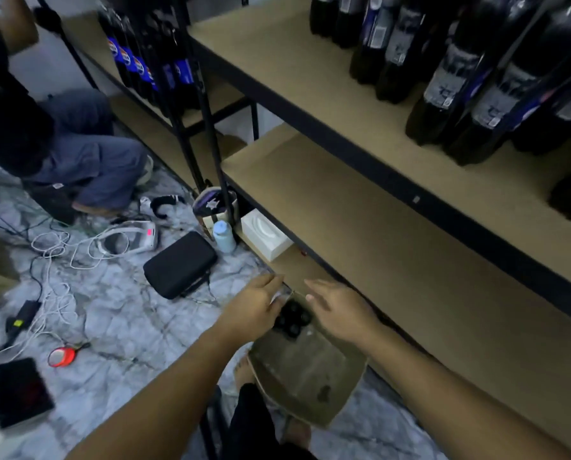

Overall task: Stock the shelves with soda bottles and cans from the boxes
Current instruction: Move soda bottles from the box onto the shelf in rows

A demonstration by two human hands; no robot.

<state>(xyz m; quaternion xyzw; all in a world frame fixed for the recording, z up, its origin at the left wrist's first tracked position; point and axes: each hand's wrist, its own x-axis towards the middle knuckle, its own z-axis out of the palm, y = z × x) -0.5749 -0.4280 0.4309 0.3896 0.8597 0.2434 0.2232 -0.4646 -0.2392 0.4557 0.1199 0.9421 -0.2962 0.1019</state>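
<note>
Cardboard box [307, 370] on floor, lower centre, against shelf unit; top open for access. Soda bottles [292, 318] stand at box far end, only dark caps visible. Left hand [254, 310] and right hand [340, 310] flank caps, fingers loosely extended, gripping nothing; contact unclear. Middle shelf [393, 244], centre right, sits directly above: likely destination.

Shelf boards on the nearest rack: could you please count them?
3: top board under dark bottles, middle board below, lowest board holding a white box; others may be hidden.
</note>
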